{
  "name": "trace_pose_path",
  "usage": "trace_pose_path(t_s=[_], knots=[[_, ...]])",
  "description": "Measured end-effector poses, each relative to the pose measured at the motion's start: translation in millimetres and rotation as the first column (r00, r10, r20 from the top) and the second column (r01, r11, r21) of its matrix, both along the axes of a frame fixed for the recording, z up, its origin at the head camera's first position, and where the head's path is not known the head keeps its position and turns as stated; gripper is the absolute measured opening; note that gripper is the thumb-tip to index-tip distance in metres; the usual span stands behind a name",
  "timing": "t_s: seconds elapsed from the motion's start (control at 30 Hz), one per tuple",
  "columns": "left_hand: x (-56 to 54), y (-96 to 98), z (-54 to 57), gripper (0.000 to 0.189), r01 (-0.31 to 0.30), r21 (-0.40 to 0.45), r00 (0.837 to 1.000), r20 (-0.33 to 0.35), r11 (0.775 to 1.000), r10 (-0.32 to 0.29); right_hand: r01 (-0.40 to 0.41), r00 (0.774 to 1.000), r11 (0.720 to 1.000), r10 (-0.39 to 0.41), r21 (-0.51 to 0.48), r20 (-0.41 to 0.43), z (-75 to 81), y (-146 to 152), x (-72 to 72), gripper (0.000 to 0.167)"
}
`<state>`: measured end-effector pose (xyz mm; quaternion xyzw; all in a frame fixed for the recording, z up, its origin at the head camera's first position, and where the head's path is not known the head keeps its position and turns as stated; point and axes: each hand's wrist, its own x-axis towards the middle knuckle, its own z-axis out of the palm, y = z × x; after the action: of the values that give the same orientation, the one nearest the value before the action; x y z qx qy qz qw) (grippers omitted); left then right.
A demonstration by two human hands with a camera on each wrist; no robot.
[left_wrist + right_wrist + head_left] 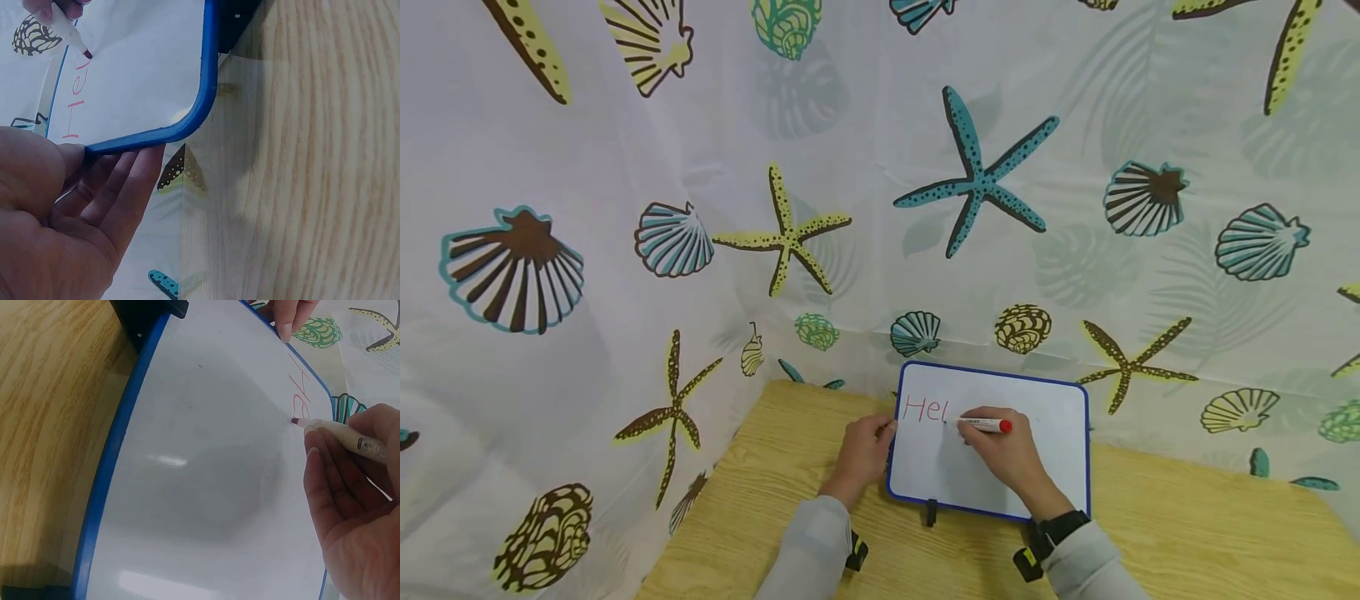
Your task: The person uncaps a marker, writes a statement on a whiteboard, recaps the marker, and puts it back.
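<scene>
A whiteboard with a blue frame leans upright on the wooden table, with red letters "Hel" at its upper left. My right hand pinches a white marker with a red end. In the right wrist view, the marker's dark red tip touches or nearly touches the board beside the last stroke. At the board's left edge, my left hand grips the blue frame. Its thumb lies near the front edge, and the other fingers reach behind, their tips hidden.
A black stand foot juts out under the board's lower edge. The wooden table extends on both sides. Behind and to the left hangs a white curtain printed with shells and starfish. Each wrist wears a black strap.
</scene>
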<state>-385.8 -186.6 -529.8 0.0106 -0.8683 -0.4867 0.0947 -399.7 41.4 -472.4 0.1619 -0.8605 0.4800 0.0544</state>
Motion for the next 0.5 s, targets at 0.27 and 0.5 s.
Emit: trace_pose_path(t_s=[0.27, 0.5], knots=[[0.9, 0.5, 1.3, 0.026, -0.007, -0.014, 1.000, -0.008, 1.000, 0.007, 0.053, 0.998, 0.998, -0.054, -0.026, -0.020, 7.1, 3.7, -1.1, 0.017], [1.8, 0.6, 2.9, 0.026, 0.002, 0.003, 1.000, -0.003, 1.000, -0.002, 0.081, 0.993, 0.997, -0.082, -0.011, -0.086, 8.3, 6.4, -4.4, 0.017]])
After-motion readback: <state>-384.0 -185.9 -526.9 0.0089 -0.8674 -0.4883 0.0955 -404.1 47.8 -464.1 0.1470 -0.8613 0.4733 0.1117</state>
